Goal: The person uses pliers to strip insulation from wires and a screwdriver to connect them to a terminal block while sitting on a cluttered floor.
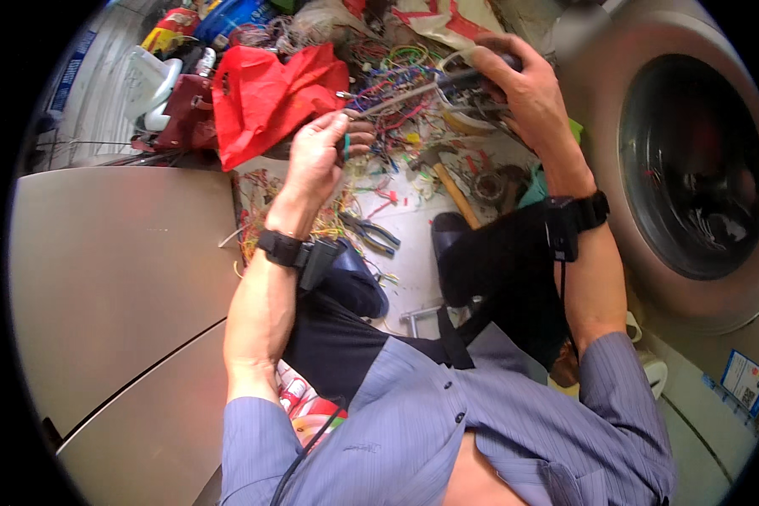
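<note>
My right hand [527,93] is closed round the dark end of a long, thin tool with a grey shaft [405,98], which looks like a screwdriver. Its shaft slopes down to the left, where my left hand [316,152] pinches the far end between thumb and fingers. Something teal shows at the left fingers. Beneath the tool spreads a tangle of coloured wires [388,131]. Pliers with dark handles [374,234] rest on the floor near my left shoe. A hammer with a wooden handle [455,196] lies nearer my right shoe.
Beside the wires sits a red bag [278,97]. A washing machine with a round dark door [691,169] stands close on the right. On the left is a large grey panelled appliance or cabinet [126,253]. Scraps of wire litter the pale floor [409,266] between my feet.
</note>
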{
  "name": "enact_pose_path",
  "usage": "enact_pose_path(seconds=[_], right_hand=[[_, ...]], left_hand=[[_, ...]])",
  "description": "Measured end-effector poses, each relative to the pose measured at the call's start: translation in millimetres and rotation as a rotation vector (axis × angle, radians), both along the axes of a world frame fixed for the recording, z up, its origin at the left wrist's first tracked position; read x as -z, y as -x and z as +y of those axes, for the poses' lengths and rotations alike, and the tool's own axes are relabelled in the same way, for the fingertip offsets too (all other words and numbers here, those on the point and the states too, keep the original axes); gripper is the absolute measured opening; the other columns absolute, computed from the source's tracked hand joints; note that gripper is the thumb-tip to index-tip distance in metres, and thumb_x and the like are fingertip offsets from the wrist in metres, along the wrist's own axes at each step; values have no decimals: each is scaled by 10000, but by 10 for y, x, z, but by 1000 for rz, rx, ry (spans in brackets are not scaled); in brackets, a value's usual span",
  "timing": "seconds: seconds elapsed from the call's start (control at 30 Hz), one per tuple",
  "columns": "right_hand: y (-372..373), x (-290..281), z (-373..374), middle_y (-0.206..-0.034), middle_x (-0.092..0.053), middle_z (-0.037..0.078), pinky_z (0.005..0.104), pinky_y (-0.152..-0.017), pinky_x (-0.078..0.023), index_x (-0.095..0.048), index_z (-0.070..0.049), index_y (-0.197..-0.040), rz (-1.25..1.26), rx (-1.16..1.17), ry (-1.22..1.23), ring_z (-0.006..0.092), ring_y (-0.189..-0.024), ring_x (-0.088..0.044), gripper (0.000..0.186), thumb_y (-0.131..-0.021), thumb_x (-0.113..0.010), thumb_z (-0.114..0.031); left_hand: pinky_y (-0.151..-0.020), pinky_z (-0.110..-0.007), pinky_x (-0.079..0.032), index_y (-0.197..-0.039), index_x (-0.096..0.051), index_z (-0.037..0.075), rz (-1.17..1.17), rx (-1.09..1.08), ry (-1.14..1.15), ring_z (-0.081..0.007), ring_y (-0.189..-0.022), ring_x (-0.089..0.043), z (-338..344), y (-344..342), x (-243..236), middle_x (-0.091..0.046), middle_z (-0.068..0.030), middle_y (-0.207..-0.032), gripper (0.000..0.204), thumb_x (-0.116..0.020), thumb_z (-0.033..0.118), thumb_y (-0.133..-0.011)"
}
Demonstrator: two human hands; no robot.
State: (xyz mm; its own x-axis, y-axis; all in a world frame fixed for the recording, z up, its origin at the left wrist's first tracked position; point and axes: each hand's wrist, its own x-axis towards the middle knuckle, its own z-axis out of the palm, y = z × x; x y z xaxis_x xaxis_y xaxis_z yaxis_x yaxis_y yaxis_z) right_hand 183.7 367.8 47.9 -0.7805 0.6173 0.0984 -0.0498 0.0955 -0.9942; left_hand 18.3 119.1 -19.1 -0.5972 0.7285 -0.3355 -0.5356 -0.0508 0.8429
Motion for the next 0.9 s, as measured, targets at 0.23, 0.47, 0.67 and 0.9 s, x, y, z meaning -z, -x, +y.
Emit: enact_pose_path(seconds=[0.23,0.47,0.67,0.9], right_hand=[[-102,-144,50,-1040,-630,16,212,-771,-469,-623,-25,-1270,161,-27,-17,68,-874,-561,359,-919,-642,-97],[-139,-218,13,-888,-643,-5,211,-714,-481,-677,-5,-1116,256,248,50,62,-798,-580,208,-931,-639,-93],[-127,-124,-22,-907,-679,63,278,-778,-510,-679,-11,-1019,150,117,-291,141,-840,-626,151,-900,-595,-48],[95,33,-458,-895,-704,156,346,-748,-531,-689,24,-1006,-74,-152,-245,224,-795,-676,207,-922,-670,-164]], left_hand=[[-728,-298,-569,-1165,-600,-23,-105,46,-47,-187,-844,-675,179,-23,-54,-687,-121,-1015,224,-550,153,-1036],[-711,-304,-586,-1185,-601,-2,-160,107,-125,-210,-844,-705,237,-23,21,-708,-141,-1031,226,-543,161,-1039],[-729,-327,-611,-1237,-592,18,-121,145,-83,-226,-870,-721,290,-127,-80,-715,-166,-1084,255,-527,175,-1047],[-731,-325,-576,-1257,-609,49,-109,166,-287,-195,-844,-693,484,-419,-331,-715,-112,-1026,266,-537,197,-1048]])
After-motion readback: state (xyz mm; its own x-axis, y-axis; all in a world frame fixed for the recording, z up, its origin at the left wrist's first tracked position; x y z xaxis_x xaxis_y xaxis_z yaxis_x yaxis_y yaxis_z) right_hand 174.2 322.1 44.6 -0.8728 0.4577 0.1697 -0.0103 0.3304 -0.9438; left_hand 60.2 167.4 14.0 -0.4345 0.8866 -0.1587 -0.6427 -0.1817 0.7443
